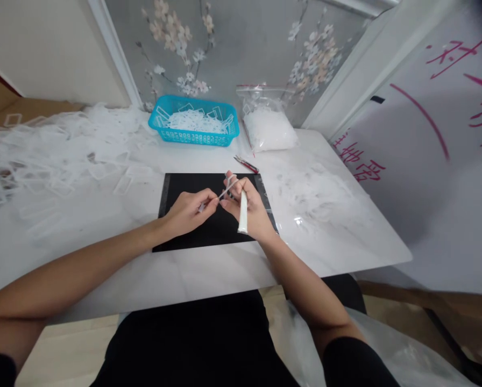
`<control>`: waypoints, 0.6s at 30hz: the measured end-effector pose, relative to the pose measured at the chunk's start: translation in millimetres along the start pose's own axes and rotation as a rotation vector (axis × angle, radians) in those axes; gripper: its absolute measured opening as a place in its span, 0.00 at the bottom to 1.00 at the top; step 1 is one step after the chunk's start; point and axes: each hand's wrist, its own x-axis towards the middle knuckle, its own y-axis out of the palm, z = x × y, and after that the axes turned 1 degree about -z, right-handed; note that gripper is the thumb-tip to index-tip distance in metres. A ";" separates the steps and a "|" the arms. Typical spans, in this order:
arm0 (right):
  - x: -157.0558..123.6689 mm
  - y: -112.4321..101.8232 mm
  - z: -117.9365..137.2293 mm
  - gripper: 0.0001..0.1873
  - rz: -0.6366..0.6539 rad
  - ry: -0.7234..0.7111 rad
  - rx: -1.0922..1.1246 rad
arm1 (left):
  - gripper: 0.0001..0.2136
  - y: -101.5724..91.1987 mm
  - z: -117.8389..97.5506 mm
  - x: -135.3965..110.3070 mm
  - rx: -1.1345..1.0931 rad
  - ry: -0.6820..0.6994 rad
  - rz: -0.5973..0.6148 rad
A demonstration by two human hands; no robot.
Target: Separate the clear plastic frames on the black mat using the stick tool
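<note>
My left hand [189, 210] is closed in a pinch on one end of a thin clear plastic frame piece [227, 188], held above a black mat [208, 215]. My right hand [252, 210] grips a white stick-shaped tool [243, 213] and its fingers also touch the other end of the frame piece. Both hands hover over the middle of the mat, close together.
A blue basket [194, 121] with clear frames stands at the back. A zip bag of white pieces [267, 128] sits beside it. Small red-handled clippers [246, 164] lie behind the mat. Loose clear frames [51, 156] cover the left of the white table [338, 226].
</note>
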 end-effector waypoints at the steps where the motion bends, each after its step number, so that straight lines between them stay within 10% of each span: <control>1: -0.3 0.6 -1.1 0.20 -0.005 -0.018 -0.020 | 0.09 -0.7 0.3 -0.2 -0.003 0.004 0.002; 18: 4.1 -9.8 -7.6 0.06 0.031 -0.201 -0.639 | 0.09 4.6 13.9 -2.7 0.286 0.210 -0.181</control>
